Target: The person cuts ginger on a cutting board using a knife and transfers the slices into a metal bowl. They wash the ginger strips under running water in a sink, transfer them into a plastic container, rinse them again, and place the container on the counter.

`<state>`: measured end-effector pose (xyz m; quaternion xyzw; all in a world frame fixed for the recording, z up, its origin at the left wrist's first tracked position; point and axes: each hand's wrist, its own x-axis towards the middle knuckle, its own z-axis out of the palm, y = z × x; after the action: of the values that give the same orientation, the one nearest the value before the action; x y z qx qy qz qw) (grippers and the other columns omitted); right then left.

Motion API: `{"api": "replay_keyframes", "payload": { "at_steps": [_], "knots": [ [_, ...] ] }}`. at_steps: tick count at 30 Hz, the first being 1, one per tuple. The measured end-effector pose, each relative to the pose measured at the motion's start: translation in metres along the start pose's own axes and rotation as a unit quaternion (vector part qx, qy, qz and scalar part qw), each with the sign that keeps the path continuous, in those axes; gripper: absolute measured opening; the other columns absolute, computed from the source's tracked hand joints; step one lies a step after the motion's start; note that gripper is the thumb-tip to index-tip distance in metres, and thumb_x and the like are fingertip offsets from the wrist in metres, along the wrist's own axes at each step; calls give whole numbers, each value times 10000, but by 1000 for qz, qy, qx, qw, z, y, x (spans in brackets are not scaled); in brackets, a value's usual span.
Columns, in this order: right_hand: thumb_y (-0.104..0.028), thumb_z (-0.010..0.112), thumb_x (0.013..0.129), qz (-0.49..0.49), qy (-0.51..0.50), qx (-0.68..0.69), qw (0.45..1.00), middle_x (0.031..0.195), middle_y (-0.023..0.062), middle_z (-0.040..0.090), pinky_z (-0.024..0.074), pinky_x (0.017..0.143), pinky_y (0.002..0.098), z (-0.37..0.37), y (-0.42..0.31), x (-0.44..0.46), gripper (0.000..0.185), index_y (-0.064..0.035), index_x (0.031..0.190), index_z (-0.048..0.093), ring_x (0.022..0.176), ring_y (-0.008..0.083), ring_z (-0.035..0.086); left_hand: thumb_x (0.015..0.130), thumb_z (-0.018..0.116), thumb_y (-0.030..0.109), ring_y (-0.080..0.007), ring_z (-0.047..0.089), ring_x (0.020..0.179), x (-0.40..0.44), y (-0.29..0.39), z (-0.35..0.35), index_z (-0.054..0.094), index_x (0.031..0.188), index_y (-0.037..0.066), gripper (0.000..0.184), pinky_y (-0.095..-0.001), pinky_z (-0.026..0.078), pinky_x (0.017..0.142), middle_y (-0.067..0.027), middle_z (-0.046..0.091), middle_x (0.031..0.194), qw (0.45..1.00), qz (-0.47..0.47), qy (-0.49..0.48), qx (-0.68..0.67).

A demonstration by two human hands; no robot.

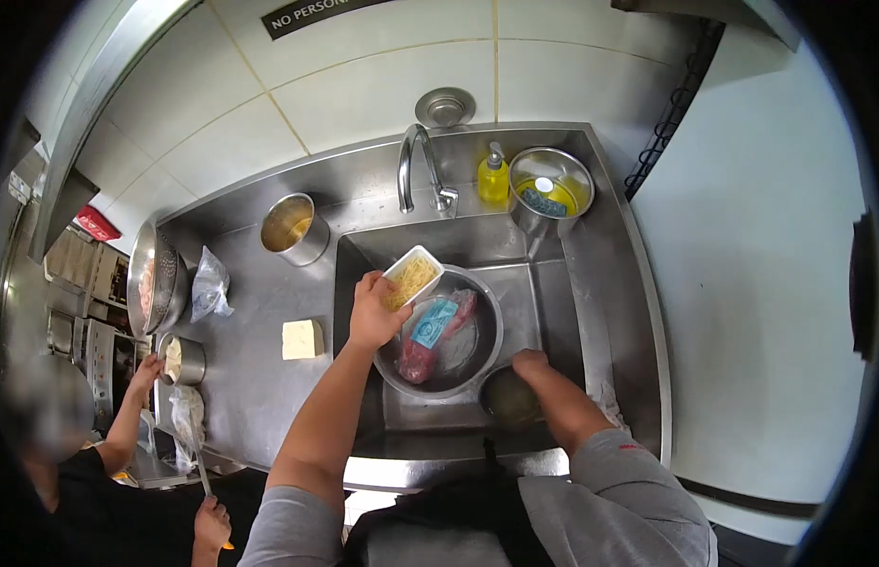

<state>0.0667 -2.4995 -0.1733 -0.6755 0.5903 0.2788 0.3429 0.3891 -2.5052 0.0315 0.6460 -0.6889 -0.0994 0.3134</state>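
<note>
In my left hand [375, 310] is a small white rectangular tub [423, 257] with thin pale-yellow shreds [411, 281] in it, tilted over the sink. Below it a wide metal bowl [496, 326] sits in the sink basin. Inside that bowl lies a reddish packet of meat [418, 364] in clear wrap with a blue label [434, 323]. My right hand [529, 362] is closed at the rim of a smaller dark round bowl [508, 395] holding murky liquid. The forearm hides part of that rim, and the fingers are only partly visible.
A faucet [416, 170], yellow soap bottle [493, 178] and metal pot with a sponge [553, 189] stand behind the sink. On the left counter are a pot [296, 230], a pale block [302, 339] and a colander [156, 279]. A co-worker's hand [148, 369] holds another pot [182, 359].
</note>
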Motion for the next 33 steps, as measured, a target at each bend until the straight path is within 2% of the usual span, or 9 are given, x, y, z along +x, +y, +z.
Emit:
{"api": "replay_keyframes", "payload": {
  "at_steps": [3,6,8,14,16,20,23,25,33],
  "knots": [
    [-194,438,960,-253,3,-70,965,1377,202,531,472,982,460,-44,-32,89,378,-24,1252,606,1238,354,553,646,809,171,-365,520,1115,24,9,-3,605,1016,37,444,-424,444,969,-179,545,1198,1000,11,14,2],
    [-132,426,954,-193,348,89,913,1438,168,479,455,996,509,-226,-113,-36,481,-96,1434,409,1260,363,527,662,823,164,-362,536,1100,44,8,-8,578,1031,39,460,-434,446,948,-179,554,1148,1000,10,28,0],
    [-127,412,953,-257,571,-34,779,1544,66,359,388,1054,565,-242,-119,-7,516,-108,1468,378,1391,320,383,669,826,169,-359,549,1065,47,3,-5,551,1067,49,499,-430,452,920,-169,565,1105,999,8,40,19],
    [-158,407,965,-171,367,-82,911,1619,-36,181,277,1112,630,-222,-130,38,512,-153,1477,396,1486,276,173,689,821,170,-362,553,1062,60,15,-6,532,1148,59,554,-421,454,923,-164,575,1107,999,-11,38,5],
    [-159,462,949,-174,381,-40,907,1536,24,362,349,1074,585,-238,-135,7,416,-127,1356,537,1407,299,343,684,822,171,-360,551,1072,62,12,-2,544,1134,56,542,-418,452,933,-162,575,1116,999,-2,42,7],
    [-84,613,861,-356,593,288,662,1065,103,661,494,850,412,-266,-157,-39,178,-45,1027,664,1016,323,616,670,827,174,-356,545,1103,59,13,7,590,1076,48,486,-414,445,964,-159,573,1152,998,1,56,26],
    [-78,636,853,-438,505,340,661,932,116,692,524,736,375,-272,-188,-68,132,-35,971,679,853,290,669,663,829,181,-357,543,1113,54,16,14,610,1076,39,488,-418,440,978,-162,567,1169,999,1,47,23],
    [-115,634,877,-462,107,410,779,758,111,689,526,642,361,-279,-193,-68,104,-32,891,696,657,245,669,654,827,206,-368,533,1118,49,18,20,616,1111,42,529,-431,439,980,-175,561,1185,999,14,40,11],
    [-401,605,921,-421,333,247,806,906,133,732,542,737,372,-283,-151,-50,353,-94,1055,719,775,278,683,651,829,228,-373,512,1165,45,33,22,649,1099,40,518,-434,423,1016,-189,540,1233,998,0,-48,-28]
  ]
}}
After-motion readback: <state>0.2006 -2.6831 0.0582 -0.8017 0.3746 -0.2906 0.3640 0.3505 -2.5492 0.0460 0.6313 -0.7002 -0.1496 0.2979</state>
